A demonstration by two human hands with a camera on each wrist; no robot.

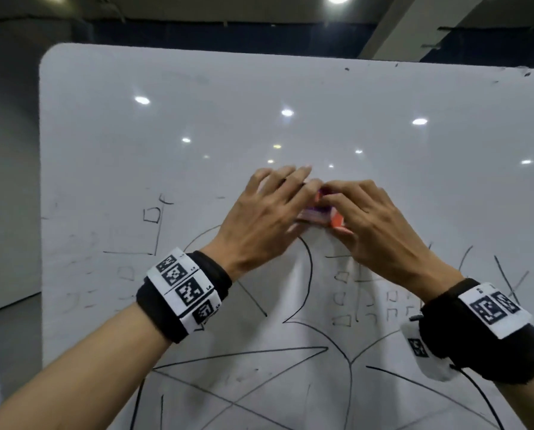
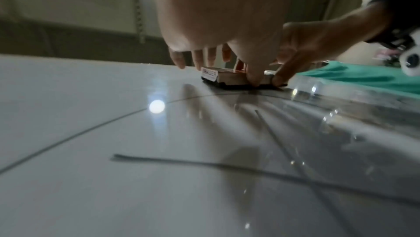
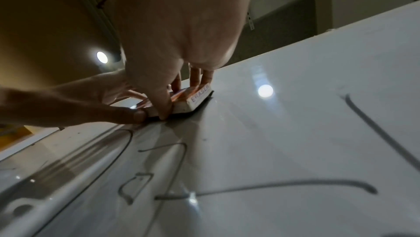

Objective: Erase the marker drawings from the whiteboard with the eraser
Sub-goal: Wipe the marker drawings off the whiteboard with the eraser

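Observation:
The whiteboard stands upright before me, its upper half wiped and its lower half covered in black marker drawings: a curve, crossing star lines and small squares. The orange, purple and white eraser lies flat against the board just above the curve. My left hand grips its left end, fingers over the top and thumb at the lower edge. My right hand grips the right end the same way. The right wrist view shows the eraser and its ERASER label, pinched by both thumbs. The left wrist view shows the eraser on its dark felt.
The board's rounded left edge borders open floor and a grey wall. Ceiling lights reflect on the glossy surface. Faint half-wiped marks remain at the left. Green fabric shows at the right of the left wrist view.

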